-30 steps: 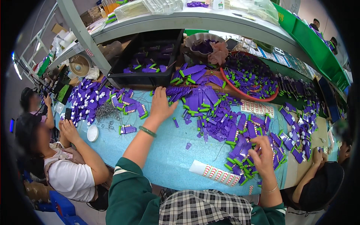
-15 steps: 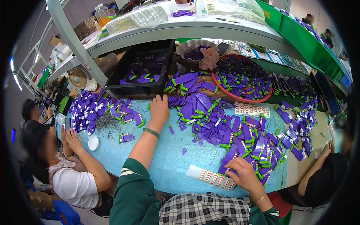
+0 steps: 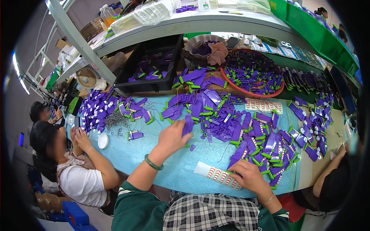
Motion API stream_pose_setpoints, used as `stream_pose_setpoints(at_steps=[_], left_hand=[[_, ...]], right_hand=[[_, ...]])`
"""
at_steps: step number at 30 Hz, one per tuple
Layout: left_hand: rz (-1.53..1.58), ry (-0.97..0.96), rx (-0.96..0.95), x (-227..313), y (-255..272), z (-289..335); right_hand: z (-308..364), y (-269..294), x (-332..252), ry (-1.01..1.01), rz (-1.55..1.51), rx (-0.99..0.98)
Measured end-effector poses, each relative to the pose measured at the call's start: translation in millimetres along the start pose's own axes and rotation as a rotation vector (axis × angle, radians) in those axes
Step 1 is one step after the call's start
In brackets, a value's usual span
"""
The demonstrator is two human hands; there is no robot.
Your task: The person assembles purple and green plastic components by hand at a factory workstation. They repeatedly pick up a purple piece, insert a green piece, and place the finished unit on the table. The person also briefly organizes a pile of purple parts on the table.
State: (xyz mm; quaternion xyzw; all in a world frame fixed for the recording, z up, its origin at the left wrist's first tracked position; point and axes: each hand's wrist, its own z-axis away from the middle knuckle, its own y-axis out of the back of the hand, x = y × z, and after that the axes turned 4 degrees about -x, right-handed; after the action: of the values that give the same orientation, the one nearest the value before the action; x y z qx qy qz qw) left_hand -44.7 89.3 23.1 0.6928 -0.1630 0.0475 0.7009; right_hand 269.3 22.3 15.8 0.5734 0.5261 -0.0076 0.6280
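My left hand point(image 3: 172, 136) is closed on a flat purple plastic piece point(image 3: 188, 124) that stands up between thumb and fingers, over the blue table's middle. By the near edge, my right hand point(image 3: 250, 176) has its fingertips pinched together at the side of a sticker sheet point(image 3: 218, 175) with red and white curved marks. Whatever those fingertips grip is too small or hidden to name. Just beyond them lies a heap of purple pieces with green ends point(image 3: 266, 150), several with stickers on. Loose purple pieces point(image 3: 221, 127) are piled ahead of both hands.
At the back stand a black tray point(image 3: 148, 85) and a red round basket point(image 3: 250, 93) of purple parts. A grey shelf point(image 3: 192, 30) crosses overhead. Left are a white cup point(image 3: 103, 141) and a seated person point(image 3: 83, 181); another person's arm point(image 3: 327, 173) is at right.
My left hand has drawn back from beside the black tray toward me, and a purple piece now shows in it. The right hand stays by the sticker sheet. The view has shifted slightly.
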Motion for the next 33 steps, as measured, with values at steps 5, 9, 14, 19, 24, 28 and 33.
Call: stream_pose_setpoints(at_steps=[5,9,14,19,24,28,33], left_hand=[[0.024,-0.142,0.342,-87.7,-6.1,-60.2],[0.071,-0.23,0.258,-135.0,-21.2,-103.4],[0.046,-0.156,0.083,-98.6,-12.5,-93.2],[-0.089,0.008,-0.03,-77.2,-24.0,-31.6],[-0.089,0.136,0.011,-33.0,-6.5,27.6],[-0.235,0.137,0.307,-4.4,14.8,65.7],[-0.249,0.133,0.032,10.2,-15.5,90.1]], right_hand=[[2.8,-6.0,0.0,0.009,0.003,-0.013],[1.9,-11.9,-5.3,0.032,0.013,-0.057],[8.1,-15.0,-2.5,0.001,0.016,-0.081],[-0.9,-16.5,-3.7,0.028,0.012,-0.131],[-8.4,-19.7,-8.5,0.074,0.022,-0.109],[-3.0,-14.2,-8.7,0.027,0.041,-0.063],[-3.0,-22.2,-17.8,-0.128,0.259,-0.021]])
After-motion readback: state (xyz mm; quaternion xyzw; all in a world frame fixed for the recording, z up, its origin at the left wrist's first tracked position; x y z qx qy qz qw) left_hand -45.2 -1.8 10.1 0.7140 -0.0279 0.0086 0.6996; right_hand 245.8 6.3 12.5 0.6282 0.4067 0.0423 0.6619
